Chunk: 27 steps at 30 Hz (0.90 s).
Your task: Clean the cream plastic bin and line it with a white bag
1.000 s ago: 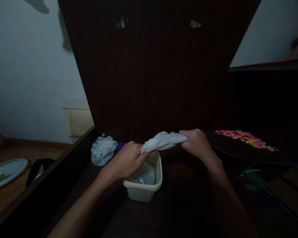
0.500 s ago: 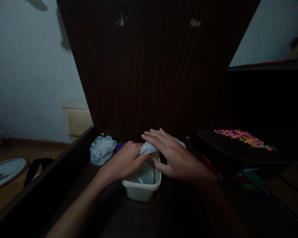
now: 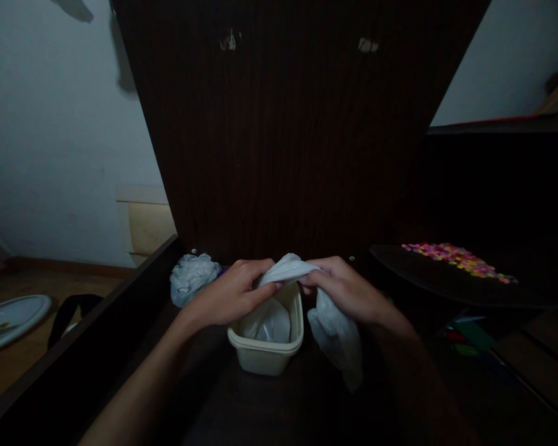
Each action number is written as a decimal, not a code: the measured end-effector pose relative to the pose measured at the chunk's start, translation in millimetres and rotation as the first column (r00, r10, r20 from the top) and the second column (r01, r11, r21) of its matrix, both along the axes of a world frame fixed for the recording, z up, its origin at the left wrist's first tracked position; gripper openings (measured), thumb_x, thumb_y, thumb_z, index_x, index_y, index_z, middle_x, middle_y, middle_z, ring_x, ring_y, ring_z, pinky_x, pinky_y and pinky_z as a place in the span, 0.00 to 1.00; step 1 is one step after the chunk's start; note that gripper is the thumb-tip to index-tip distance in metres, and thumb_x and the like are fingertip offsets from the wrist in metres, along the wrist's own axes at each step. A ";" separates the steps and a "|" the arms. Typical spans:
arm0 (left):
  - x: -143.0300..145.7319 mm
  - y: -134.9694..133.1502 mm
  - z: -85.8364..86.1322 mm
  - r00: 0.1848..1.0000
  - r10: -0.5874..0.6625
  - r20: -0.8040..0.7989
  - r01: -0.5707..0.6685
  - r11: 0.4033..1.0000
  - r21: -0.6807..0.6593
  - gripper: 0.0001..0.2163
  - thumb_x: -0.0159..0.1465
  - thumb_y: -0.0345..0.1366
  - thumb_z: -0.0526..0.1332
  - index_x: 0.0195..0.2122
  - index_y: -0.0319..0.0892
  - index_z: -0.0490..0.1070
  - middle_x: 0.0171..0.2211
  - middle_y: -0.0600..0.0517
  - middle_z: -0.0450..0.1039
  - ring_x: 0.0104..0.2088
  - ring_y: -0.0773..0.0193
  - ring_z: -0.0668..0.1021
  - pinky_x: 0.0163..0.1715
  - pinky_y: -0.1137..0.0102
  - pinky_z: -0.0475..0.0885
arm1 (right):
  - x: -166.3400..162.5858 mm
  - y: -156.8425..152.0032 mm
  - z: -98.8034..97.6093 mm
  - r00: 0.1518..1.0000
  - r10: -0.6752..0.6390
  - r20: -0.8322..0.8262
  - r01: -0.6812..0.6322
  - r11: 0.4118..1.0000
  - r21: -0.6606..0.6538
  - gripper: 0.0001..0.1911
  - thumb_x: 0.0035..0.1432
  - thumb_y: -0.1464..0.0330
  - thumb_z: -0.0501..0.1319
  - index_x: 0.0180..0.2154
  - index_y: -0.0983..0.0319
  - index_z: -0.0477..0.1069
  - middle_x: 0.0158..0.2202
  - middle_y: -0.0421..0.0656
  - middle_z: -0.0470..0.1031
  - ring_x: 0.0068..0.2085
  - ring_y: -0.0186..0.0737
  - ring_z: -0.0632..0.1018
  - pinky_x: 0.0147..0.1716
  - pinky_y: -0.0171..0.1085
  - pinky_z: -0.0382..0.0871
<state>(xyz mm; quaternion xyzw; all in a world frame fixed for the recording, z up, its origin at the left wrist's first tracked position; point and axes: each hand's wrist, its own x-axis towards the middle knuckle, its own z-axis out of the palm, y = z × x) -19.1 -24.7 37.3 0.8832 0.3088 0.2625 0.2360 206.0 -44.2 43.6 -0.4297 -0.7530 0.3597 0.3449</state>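
Note:
Between my hands a white plastic bag (image 3: 289, 269) is stretched into a twisted strip. My left hand (image 3: 235, 291) pinches one end of it. My right hand (image 3: 346, 288) is closed round the other part, and the loose end of the bag hangs below its fingers. Beneath the strip stands a cream plastic basket (image 3: 266, 362) with ribbed sides. Inside the basket lies a whitish, translucent item (image 3: 274, 322), perhaps another plastic bag. To the left of my left hand rests a crumpled plastic bag (image 3: 194, 279), with a bit of purple showing behind it.
A tall dark wooden panel (image 3: 297, 136) rises behind the basket. On the left runs a raised wooden edge (image 3: 84, 328). Small pink and yellow pieces (image 3: 460, 260) lie on a dark shelf at right. A white oval lid-like thing (image 3: 13, 322) is on the floor.
My right hand, spread over the bag before, is now closed on it. The bag's loose end has come down to hang at the right of the basket.

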 end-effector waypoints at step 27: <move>13.4 -54.5 22.1 0.957 0.290 0.006 -0.287 0.951 -0.114 0.21 0.68 0.55 0.57 0.45 0.42 0.76 0.37 0.51 0.79 0.35 0.59 0.79 0.33 0.69 0.66 | -61.5 -17.4 -15.9 0.586 -0.218 -0.781 -0.193 0.898 -0.395 0.18 0.53 0.57 0.69 0.41 0.61 0.83 0.47 0.47 0.83 0.57 0.50 0.77 0.61 0.45 0.65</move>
